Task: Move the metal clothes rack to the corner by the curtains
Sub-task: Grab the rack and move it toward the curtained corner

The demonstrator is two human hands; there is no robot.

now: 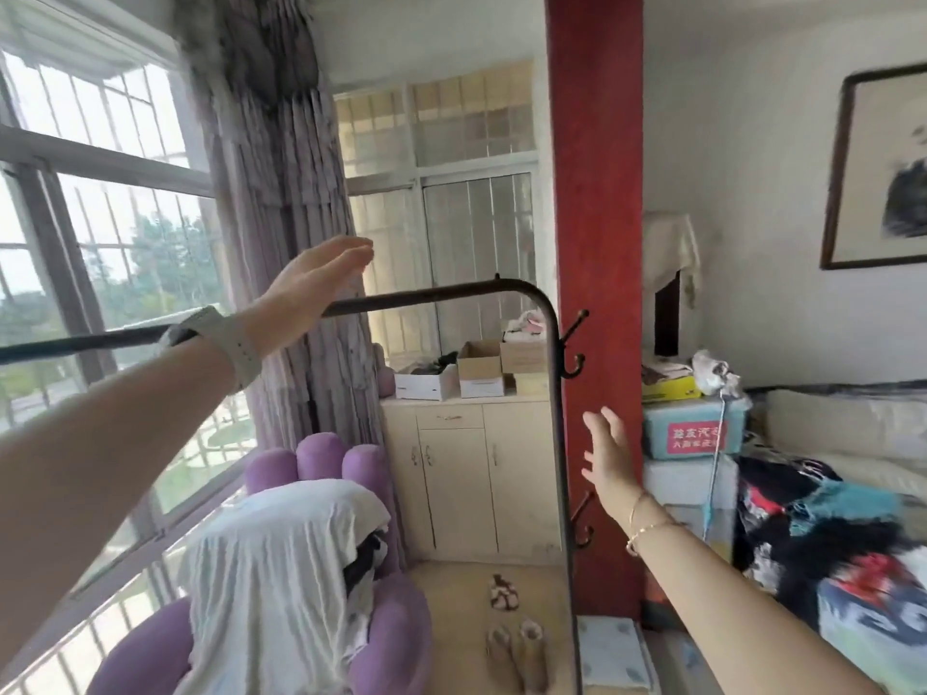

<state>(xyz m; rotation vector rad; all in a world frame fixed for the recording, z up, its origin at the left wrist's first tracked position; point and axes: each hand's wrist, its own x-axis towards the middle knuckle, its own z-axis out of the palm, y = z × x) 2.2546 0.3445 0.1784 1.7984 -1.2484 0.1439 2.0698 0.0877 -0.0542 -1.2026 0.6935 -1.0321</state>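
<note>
The dark metal clothes rack (pixel 441 293) stands in front of me. Its top bar runs from the left edge to a bend at centre, and an upright with small hooks drops from there to the floor. My left hand (pixel 313 280) hovers just above the top bar with flat, spread fingers, holding nothing. My right hand (pixel 609 456) is open just right of the upright, apart from it. The pleated grey-purple curtains (pixel 286 233) hang in the corner behind the bar, beside the window.
A purple hand-shaped chair (pixel 331 459) draped with a white cloth sits under the bar. Behind it stand a cream cabinet (pixel 466 474) with boxes on top and a red pillar (pixel 597 193). Slippers (pixel 516 649) lie on the floor. A cluttered bed (pixel 842 534) is at right.
</note>
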